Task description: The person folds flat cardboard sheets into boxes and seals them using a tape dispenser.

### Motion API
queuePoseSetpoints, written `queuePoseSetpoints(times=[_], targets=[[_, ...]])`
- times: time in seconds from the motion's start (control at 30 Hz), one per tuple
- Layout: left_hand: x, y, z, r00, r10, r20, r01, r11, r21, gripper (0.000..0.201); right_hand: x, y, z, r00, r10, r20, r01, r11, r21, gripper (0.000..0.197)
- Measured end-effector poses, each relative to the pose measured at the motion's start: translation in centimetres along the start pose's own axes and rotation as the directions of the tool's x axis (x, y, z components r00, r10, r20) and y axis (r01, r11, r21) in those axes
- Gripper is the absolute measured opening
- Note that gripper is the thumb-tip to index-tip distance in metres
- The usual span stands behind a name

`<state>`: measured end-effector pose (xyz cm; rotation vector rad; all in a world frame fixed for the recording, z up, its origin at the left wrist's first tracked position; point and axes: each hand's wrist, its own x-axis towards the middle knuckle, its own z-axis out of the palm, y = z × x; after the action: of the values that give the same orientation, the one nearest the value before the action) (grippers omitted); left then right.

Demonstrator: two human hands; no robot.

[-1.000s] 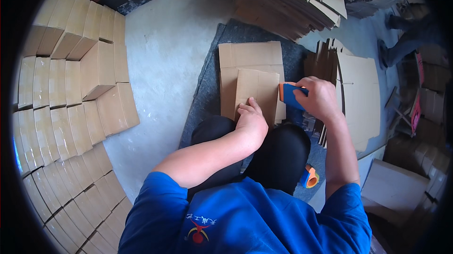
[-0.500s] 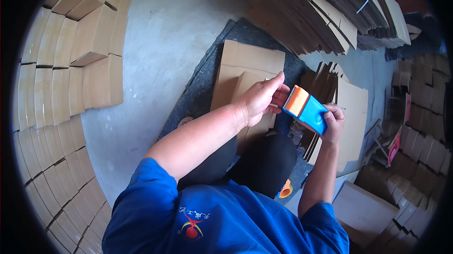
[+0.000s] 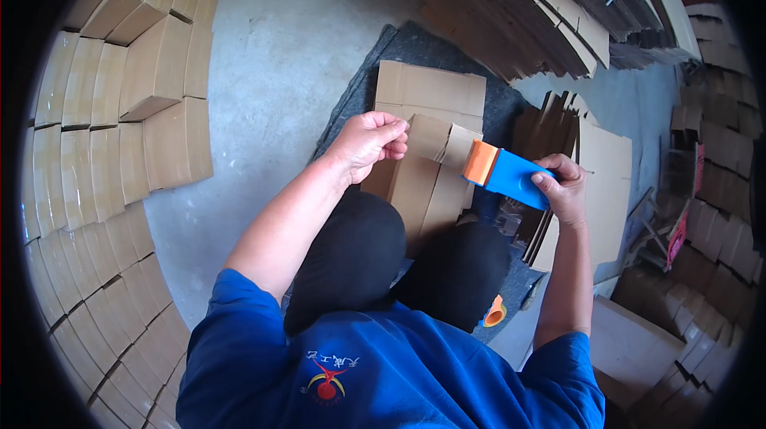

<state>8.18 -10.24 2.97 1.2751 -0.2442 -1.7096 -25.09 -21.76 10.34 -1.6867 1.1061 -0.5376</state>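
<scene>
My right hand point(image 3: 563, 186) grips a blue tape dispenser with an orange end point(image 3: 507, 173) and holds it in the air above a brown cardboard box point(image 3: 423, 182) that lies between my knees. My left hand point(image 3: 367, 142) is raised to the left of the dispenser, about a hand's width away, with its fingers pinched together. I cannot make out any tape between the hand and the dispenser. The box rests partly on a flat cardboard sheet point(image 3: 431, 88) on a dark mat point(image 3: 359, 106).
Rows of folded brown boxes point(image 3: 120, 134) fill the floor on the left. Piles of flat cardboard point(image 3: 542, 22) lie at the top right, and more sheets point(image 3: 602, 178) stand at the right. An orange roll point(image 3: 495, 313) sits by my right knee. Bare concrete floor point(image 3: 279, 46) lies ahead.
Both hands have risen off the box. The right hand lifted the dispenser and drew it to the right, while the left hand moved up and to the left, away from it.
</scene>
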Motion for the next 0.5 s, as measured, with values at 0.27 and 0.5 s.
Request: queuePoseSetpoints(times=[0.27,0.5], targets=[[4.3,-2.4,-3.5,0.999,-0.002,-0.045,-0.003,0.994,-0.105,0.016,2.1,1.2,2.7,0.998,0.016,0.057,-0.013,0.999,-0.044,0.029],[6.3,-5.5,-0.6,0.976,0.140,-0.165,-0.077,0.936,0.342,0.019,2.5,4.2,2.5,1.000,0.014,0.013,-0.013,0.998,-0.062,0.025]])
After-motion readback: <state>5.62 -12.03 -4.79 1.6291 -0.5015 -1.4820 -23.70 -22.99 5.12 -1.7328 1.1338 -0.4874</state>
